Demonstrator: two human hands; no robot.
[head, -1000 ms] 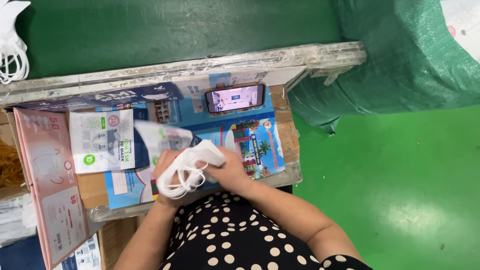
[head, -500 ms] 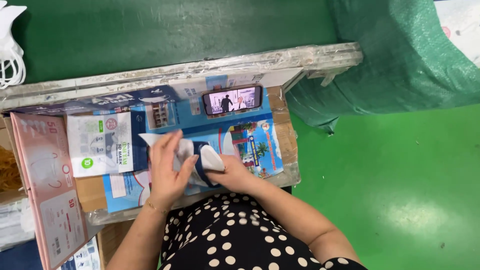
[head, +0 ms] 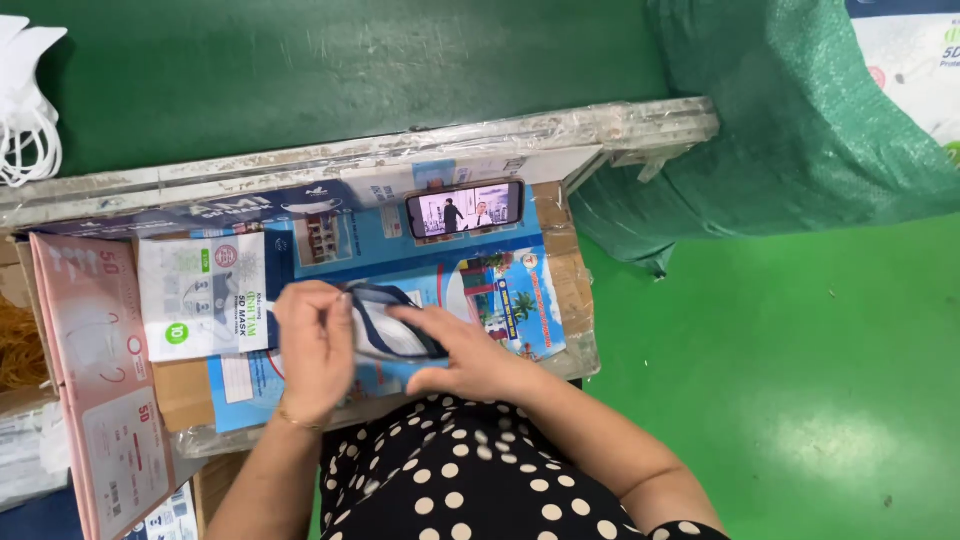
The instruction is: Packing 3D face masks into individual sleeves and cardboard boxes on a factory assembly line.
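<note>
A flat pouch (head: 385,330) with a dark blue border and white masks inside lies on the poster-covered work table (head: 560,250). My left hand (head: 315,345) pinches the pouch's left edge. From the right, my right hand (head: 465,360) grips it, fingers stretched across its lower side. A stack of white printed pouches (head: 200,295) lies just left of my left hand.
A phone (head: 465,208) with a lit screen leans at the table's back. A long pink box (head: 100,390) stands at the left. Loose white masks (head: 25,100) lie on the green floor at top left. A large green sack (head: 800,120) fills the right.
The bundle of white masks that was loose in my hands is now inside the blue-edged pouch. Both hands have spread apart along the pouch.
</note>
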